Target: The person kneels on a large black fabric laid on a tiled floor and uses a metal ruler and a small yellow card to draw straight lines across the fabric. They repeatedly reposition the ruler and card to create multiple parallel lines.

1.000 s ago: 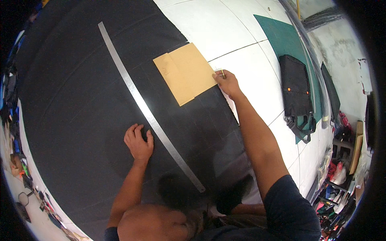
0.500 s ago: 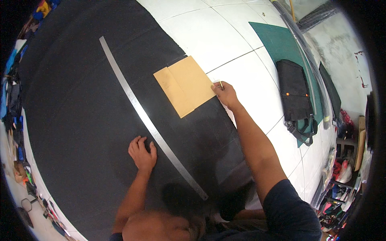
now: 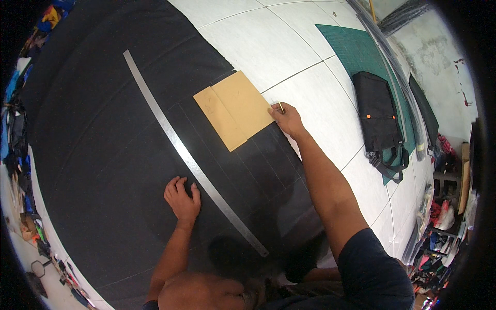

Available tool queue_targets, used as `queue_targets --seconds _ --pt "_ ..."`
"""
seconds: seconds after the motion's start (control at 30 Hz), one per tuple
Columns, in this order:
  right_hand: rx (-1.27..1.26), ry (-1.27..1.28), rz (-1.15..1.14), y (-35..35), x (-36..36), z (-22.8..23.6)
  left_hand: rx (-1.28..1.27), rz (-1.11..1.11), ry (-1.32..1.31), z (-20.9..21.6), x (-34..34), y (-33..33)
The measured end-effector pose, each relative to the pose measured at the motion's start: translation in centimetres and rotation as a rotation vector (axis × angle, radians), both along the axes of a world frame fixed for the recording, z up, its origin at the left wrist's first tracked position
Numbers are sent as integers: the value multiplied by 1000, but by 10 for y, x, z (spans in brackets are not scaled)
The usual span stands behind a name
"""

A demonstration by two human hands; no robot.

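The left hand (image 3: 182,200) lies on the wide black cloth (image 3: 103,206), its fingers loosely curled, half open and holding nothing, just beside the long silver metal ruler (image 3: 187,159); the right hand (image 3: 289,122) has its fingers closed on a thin yellowish stick (image 3: 280,107), touching the right corner of the flat tan card sheet (image 3: 233,109), which lies near the cloth's edge.

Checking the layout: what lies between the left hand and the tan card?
Head view: a metal ruler, on black fabric, lies between the left hand and tan card.
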State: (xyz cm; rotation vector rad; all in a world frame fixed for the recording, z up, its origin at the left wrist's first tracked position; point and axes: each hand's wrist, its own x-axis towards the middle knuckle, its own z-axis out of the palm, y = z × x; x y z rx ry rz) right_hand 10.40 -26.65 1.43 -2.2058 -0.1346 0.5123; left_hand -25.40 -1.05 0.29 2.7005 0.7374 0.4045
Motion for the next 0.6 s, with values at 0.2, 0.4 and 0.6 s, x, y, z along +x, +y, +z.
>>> queue_targets --seconds 0.2,0.4,0.6 --pt "46 -1 4 -5 4 -5 -20 -15 -31 -2 -3 1" --pt "238 42 -285 -54 -27 7 -36 1 -9 1 -2 0" --pt "230 105 -465 -143 -113 10 -66 -5 -77 -2 -1 2"
